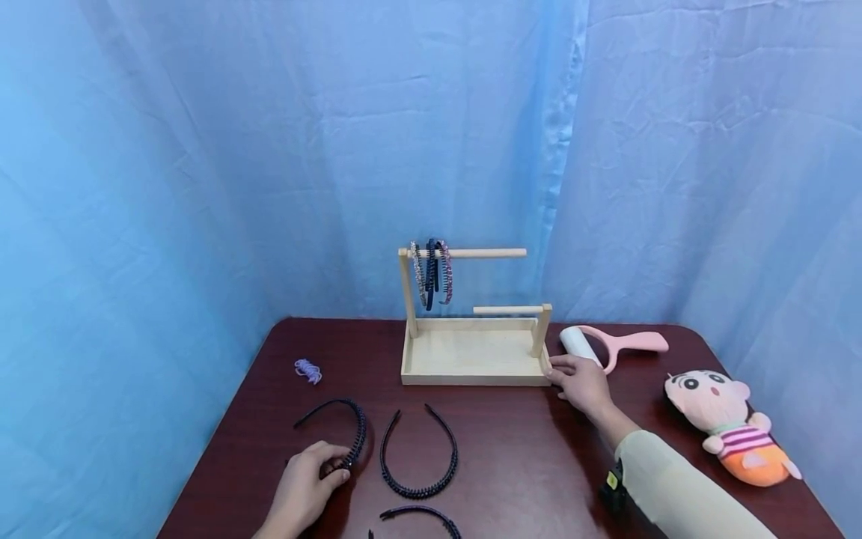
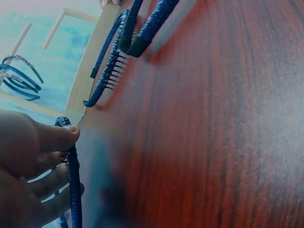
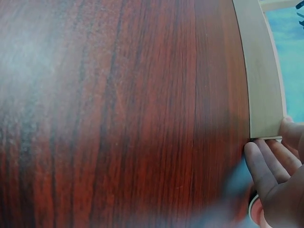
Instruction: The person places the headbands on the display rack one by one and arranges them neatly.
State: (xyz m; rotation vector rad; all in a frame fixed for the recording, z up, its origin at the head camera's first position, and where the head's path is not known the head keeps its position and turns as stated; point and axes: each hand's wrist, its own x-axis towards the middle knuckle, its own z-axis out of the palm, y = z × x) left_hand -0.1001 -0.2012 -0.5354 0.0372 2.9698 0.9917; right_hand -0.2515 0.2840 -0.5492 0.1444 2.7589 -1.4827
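Note:
My left hand [image 1: 308, 479] pinches a black toothed headband [image 1: 359, 430] between thumb and fingers at the table's left front. In the left wrist view, the thumb lies across the band [image 2: 73, 185], with fingers behind it. My right hand [image 1: 584, 385] grips the right end of a wooden stand's tray [image 1: 471, 379], one digit over the rim and others against the outer end wall [image 3: 266, 95]. From the stand's upper bar [image 1: 491, 253] hang several headbands [image 1: 431, 273], one silvery, one pink. A second dark headband [image 1: 419, 492] lies right of my left hand, and another [image 1: 431, 510] shows nearer me.
A pink-handled lint roller [image 1: 640, 342] lies right of the stand, close to my right hand. A plush doll [image 1: 730, 427] lies near the table's right edge. Purple cord [image 1: 307, 370] sits at the left. The stand's lower bar [image 1: 508, 309] carries nothing. Blue curtains [image 1: 337, 150] hang behind.

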